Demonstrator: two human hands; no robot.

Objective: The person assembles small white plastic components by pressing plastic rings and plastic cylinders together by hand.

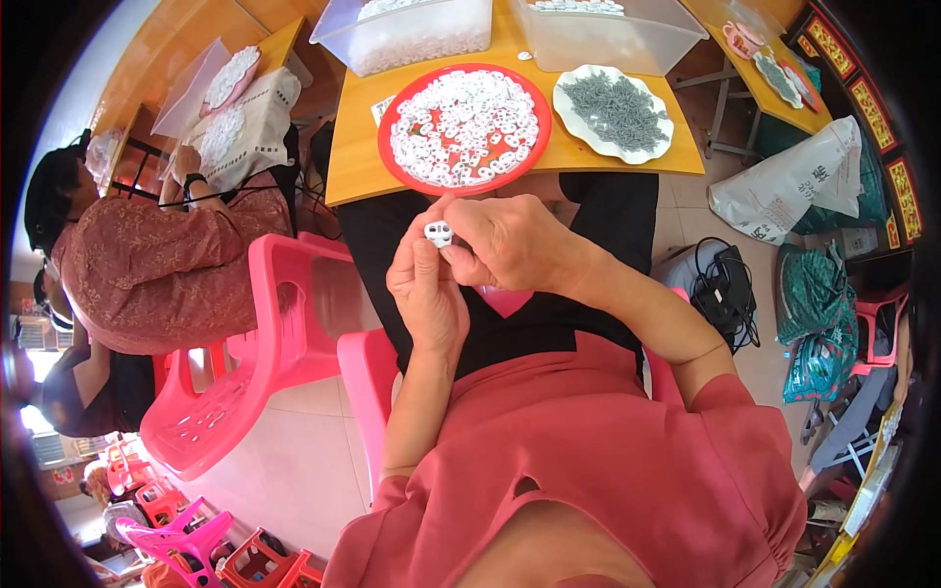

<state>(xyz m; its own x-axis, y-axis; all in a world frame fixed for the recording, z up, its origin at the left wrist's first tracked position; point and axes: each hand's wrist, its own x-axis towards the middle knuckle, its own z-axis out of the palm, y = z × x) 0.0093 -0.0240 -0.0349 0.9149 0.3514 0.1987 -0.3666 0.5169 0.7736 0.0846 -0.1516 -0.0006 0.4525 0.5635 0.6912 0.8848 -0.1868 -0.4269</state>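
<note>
Between the thumb and fingers of my left hand (428,284) is a small white plastic piece (438,233) with dark holes. My right hand (520,243) is closed up against it from the right, its thumb and forefinger pinched at the piece's edge. Whether those fingertips hold a separate small part is hidden. Both hands are above my lap, just in front of the table edge. Beyond them, a red round tray (541,122) carries many similar white pieces. To its right, a white scalloped plate (639,155) bears a heap of small grey parts (618,110).
Two clear plastic bins (404,44) with white pieces stand at the back of the yellow table (355,162). A pink chair (260,343) is on my left, near a seated person (167,260). White sack (789,186), green bags (821,314) and a black cable bundle (725,294) are at right.
</note>
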